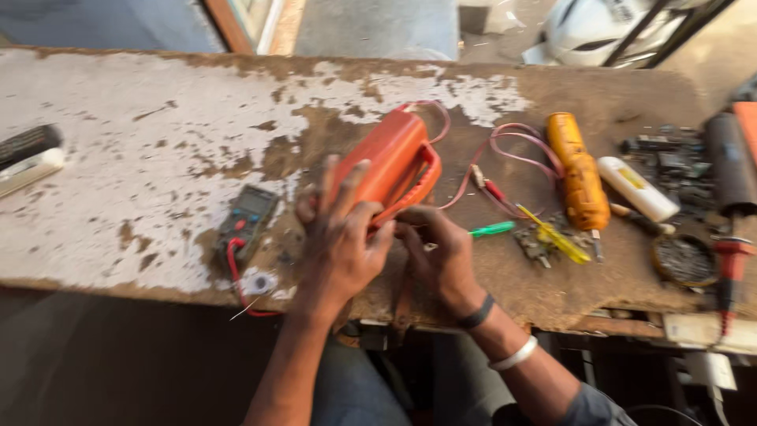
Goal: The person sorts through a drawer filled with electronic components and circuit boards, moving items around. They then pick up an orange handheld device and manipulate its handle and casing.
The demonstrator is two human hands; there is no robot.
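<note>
At frame centre, on the desk (118, 158), we steady the orange case (386, 162): left hand (339, 237) fingers spread flat vs its side, right hand (441, 252) fingers pinching near its handle. Looks stiff plastic, prob light; handle's the best grip.

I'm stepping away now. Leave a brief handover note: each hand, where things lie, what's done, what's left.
Left hand: fingers spread against the orange case, steadying it on the bench.
Right hand: at the case's lower edge by the handle; whether it grips anything cannot be told.
Around: multimeter left of the hands, green screwdriver and orange tool to the right, red leads behind.
Done: case is on the bench, closed as far as shows.
Left: nothing visibly opened or connected yet.
</note>
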